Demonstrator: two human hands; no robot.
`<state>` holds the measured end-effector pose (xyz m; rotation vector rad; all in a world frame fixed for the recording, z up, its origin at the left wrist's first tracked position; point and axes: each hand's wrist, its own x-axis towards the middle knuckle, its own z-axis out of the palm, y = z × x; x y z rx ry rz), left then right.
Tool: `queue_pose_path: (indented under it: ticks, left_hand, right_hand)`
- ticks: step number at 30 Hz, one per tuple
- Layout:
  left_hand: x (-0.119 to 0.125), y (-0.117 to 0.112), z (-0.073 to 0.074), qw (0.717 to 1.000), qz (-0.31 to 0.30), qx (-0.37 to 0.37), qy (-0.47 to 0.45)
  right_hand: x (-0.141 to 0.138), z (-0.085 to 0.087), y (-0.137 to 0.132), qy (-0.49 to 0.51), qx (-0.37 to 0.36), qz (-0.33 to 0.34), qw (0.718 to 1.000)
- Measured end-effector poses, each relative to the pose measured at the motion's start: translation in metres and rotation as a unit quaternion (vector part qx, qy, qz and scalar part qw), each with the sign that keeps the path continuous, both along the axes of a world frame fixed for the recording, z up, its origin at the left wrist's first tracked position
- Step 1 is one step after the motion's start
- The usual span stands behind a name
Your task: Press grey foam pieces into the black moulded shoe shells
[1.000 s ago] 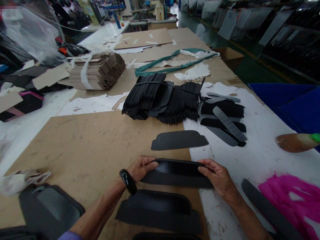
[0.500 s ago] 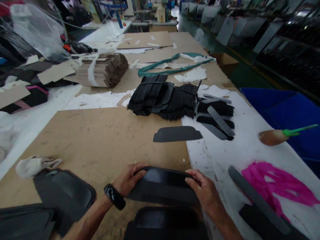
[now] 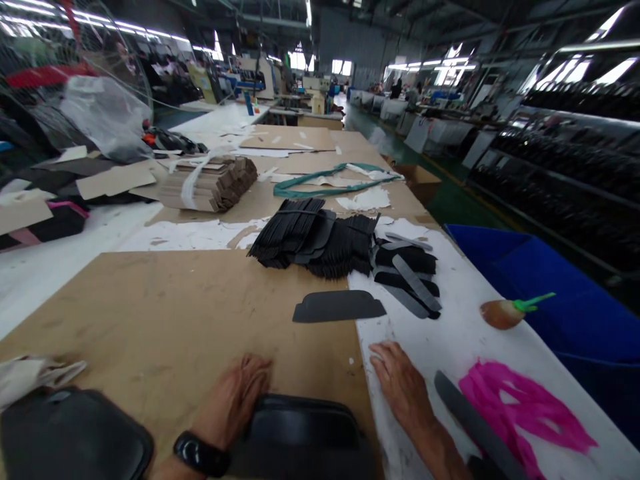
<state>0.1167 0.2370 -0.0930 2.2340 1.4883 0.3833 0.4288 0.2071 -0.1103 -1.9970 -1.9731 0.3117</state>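
A black moulded panel with a glossy raised middle lies at the bottom centre of the head view, cut off by the frame's lower edge. My left hand, wearing a black wristband, is at the panel's upper left corner. Its fingers are smeared by motion, so its grip cannot be made out. My right hand is off the panel to the right, over the white table surface, fingers loosely stretched and holding nothing. A flat dark grey piece lies ahead of both hands. Another black moulded panel is at the lower left.
Stacked black pieces and loose grey strips lie ahead. A bundle of brown card is at the left. On the right are a green-tipped glue bottle, pink cloth and a blue bin.
My right hand has let go of the black panel and moved off to the right. The panel is lower in view, my left hand still beside it. The camera has tilted up.
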Motion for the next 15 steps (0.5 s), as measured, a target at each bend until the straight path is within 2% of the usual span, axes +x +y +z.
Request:
queue_pose_path:
  ticks: [3,6,9,11,15]
  left_hand:
    - [0.029,0.028,-0.008,0.997,-0.052,0.059,-0.003]
    - [0.067,0.050,-0.020,0.987,-0.120,0.096,0.042]
    - [0.096,0.062,-0.032,0.977,-0.161,0.091,0.103]
    - [0.106,0.066,-0.036,0.972,-0.169,0.080,0.140]
    - [0.110,0.067,-0.032,0.970,-0.172,0.068,0.160]
  right_hand:
    - [0.011,-0.003,0.037,-0.052,0.035,0.029,0.998]
    - [0.005,-0.007,0.056,-0.068,0.043,0.057,0.995]
    - [-0.008,-0.010,0.060,-0.078,0.044,0.078,0.993]
    - [-0.014,-0.010,0.059,-0.080,0.041,0.081,0.993]
    - [-0.017,-0.005,0.052,-0.075,0.025,0.083,0.993]
